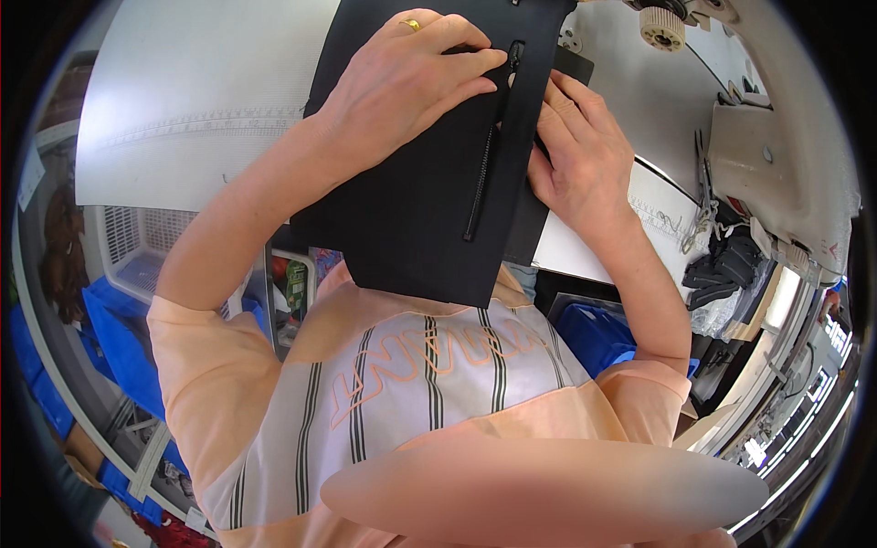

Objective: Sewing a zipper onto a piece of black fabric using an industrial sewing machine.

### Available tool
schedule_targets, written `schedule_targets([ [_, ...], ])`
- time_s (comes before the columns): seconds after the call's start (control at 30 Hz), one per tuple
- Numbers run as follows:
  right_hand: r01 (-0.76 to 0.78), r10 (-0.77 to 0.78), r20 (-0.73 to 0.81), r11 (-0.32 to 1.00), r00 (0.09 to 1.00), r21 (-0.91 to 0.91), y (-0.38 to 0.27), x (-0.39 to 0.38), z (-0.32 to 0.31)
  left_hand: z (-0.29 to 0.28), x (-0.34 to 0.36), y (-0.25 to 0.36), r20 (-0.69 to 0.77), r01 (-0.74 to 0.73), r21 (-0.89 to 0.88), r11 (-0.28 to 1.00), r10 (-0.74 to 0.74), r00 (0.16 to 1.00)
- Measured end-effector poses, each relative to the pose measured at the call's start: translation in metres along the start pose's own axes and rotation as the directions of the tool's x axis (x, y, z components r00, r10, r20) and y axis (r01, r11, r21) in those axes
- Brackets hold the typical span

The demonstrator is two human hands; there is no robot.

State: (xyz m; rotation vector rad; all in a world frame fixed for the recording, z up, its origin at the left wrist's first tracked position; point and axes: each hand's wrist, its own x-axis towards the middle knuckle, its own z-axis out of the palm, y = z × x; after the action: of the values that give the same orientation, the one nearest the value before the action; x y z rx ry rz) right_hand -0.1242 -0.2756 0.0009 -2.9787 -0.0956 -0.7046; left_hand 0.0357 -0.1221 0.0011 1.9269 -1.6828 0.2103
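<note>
A white table [219,55] is under your work. Your left hand [393,87], with one gold ring [410,25], is palm down with bent fingers, tips by the top of one zipper [481,178]; I can't tell if it pinches. Your right hand [589,151] curls by the right edge of one black panel [393,219], some fingertips hidden, so I can't tell if it grips. The panel reaches from under your left hand toward your shirt [393,438], which has big letters. Two ruler strips [196,125] mark the table.

Panel [393,219] central; scissors [704,196] right
</note>
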Motion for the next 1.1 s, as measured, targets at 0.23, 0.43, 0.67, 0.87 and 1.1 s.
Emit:
schedule_targets([
  [0.23,-0.016,0.015,0.065,1.0,0.998,0.022,0.0001,0.0,-0.0016,-0.0041,0.0032,0.0032,0.021,-0.041,-0.053,0.998,0.042,0.999],
  [0.43,-0.029,0.029,0.016,1.0,0.999,0.003,-0.0016,0.0001,-0.0019,-0.0035,0.0038,0.0027,0.021,-0.073,-0.01,0.997,0.073,0.997],
  [0.67,-0.016,0.017,0.04,1.0,0.999,-0.014,-0.0008,0.0007,-0.0044,-0.0014,0.0024,0.0005,0.04,-0.07,-0.025,0.997,0.071,0.997],
  [0.87,-0.027,0.028,0.038,0.999,0.999,-0.025,-0.0015,0.0002,-0.0035,-0.0007,0.0015,0.0002,0.041,-0.062,-0.023,0.998,0.063,0.997],
  [1.1,-0.024,0.026,0.038,0.999,0.999,-0.035,-0.0001,-0.0004,-0.003,0.001,0.0005,0.0008,0.034,-0.054,0.003,0.999,0.054,0.998],
])
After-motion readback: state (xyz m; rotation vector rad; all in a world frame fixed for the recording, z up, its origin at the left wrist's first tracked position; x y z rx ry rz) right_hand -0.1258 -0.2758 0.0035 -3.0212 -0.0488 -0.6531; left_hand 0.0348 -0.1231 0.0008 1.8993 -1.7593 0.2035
